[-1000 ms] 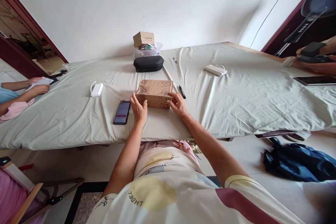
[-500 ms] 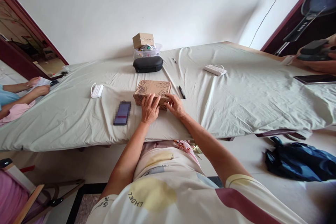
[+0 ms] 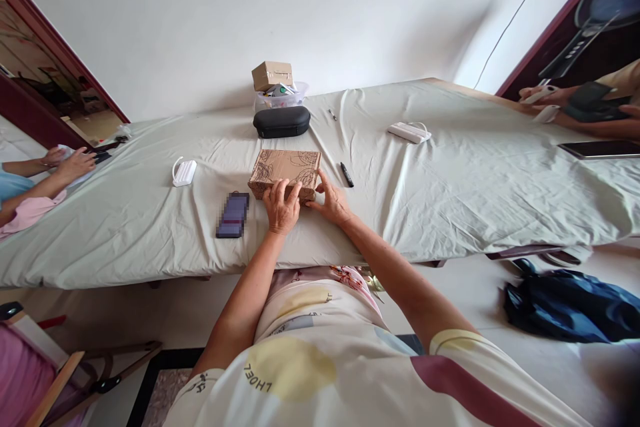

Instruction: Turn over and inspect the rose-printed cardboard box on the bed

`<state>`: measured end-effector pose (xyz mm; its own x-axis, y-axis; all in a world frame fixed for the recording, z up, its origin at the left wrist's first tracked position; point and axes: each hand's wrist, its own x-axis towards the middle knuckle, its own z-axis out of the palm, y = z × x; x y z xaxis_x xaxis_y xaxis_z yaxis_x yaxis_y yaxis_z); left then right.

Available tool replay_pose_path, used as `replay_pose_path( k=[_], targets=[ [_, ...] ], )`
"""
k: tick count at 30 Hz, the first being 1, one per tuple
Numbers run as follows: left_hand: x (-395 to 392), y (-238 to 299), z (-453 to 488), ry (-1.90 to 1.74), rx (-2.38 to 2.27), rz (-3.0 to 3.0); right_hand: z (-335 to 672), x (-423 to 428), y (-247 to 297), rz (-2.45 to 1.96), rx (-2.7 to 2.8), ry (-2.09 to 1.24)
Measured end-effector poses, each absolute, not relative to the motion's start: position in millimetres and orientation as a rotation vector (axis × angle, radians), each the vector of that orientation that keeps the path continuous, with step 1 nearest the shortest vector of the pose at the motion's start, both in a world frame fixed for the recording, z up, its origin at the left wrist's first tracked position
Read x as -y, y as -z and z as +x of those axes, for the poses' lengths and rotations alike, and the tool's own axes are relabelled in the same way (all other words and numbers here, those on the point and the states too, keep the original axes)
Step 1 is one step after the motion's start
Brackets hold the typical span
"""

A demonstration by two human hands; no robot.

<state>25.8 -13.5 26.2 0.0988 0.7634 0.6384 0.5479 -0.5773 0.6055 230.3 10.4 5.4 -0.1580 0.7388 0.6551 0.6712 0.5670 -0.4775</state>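
Note:
A brown cardboard box [image 3: 287,165] printed with dark floral line drawings sits in front of me on the cloth-covered table. Its lid looks closed. My left hand [image 3: 283,207] grips its front side, fingers bent over the top front edge. At the box's front right corner, my right hand [image 3: 334,201] touches it with thumb and fingers spread apart. The lower front face is partly hidden behind my hands. A black marker pen [image 3: 347,175] lies right of the box, and a smartphone [image 3: 233,216], its screen blurred out, lies to the left.
Behind the box lies a black zip case [image 3: 281,121]; a plastic basket [image 3: 295,99] with a small carton [image 3: 273,75] stands by the wall. White corded devices lie left [image 3: 185,173] and right [image 3: 409,132]. Other people's hands are at both table ends, near a dark tablet [image 3: 600,149] at right.
The box has shifted slightly left and turned a little. My right hand's fingers have spread wider at its corner; my left hand moved slightly left with the box.

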Motion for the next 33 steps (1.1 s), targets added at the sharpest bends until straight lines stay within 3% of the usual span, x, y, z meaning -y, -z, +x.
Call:
replay_pose_path(
  k=[8,17,23,33],
  targets=[
    [13.2,-23.2,26.6,-1.484,-1.496,2.392,229.0,-6.8,-7.4,-1.51,2.031,0.012],
    [0.2,-13.4,16.8,-1.646,-1.466,2.466,233.5,-5.4,-6.3,-1.231,2.102,-0.063],
    [-5.3,-8.0,15.8,-1.816,-1.349,2.419,236.5,-11.2,-5.7,-1.174,1.813,-0.051],
    [-2.0,-6.1,14.6,-1.755,-1.305,2.386,251.6,-16.8,-6.9,-1.193,1.588,-0.066]
  ],
)
